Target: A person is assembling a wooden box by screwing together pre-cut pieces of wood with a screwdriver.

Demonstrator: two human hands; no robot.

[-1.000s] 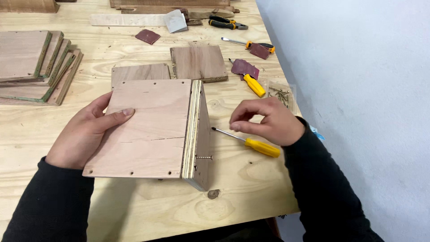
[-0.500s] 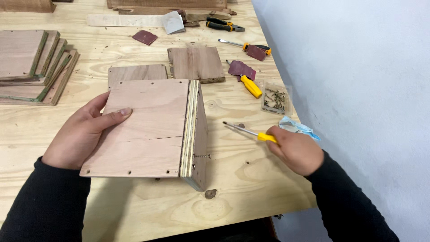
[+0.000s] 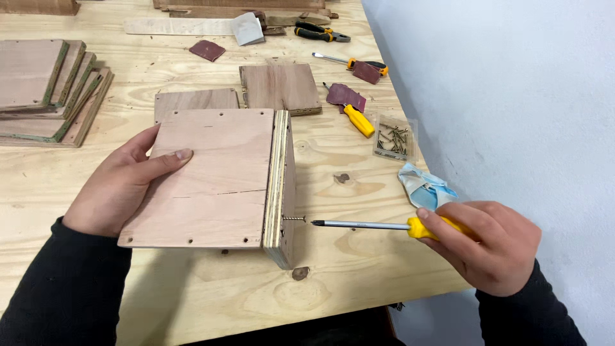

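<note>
While the left hand (image 3: 125, 186) lies flat, gripping nothing, it steadies the plywood box (image 3: 211, 176) at frame centre | a screw (image 3: 295, 218) juts from its right wall, half-seated | right hand (image 3: 487, 243), lower right, is closed round a yellow-handled screwdriver (image 3: 378, 225), tip level with the screw, just apart | screw packet (image 3: 393, 138) near.

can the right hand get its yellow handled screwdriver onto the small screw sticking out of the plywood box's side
Probably yes: the right hand holds the yellow-handled screwdriver with its tip just short of the small screw, roughly level, and only bare tabletop lies between them.
</note>
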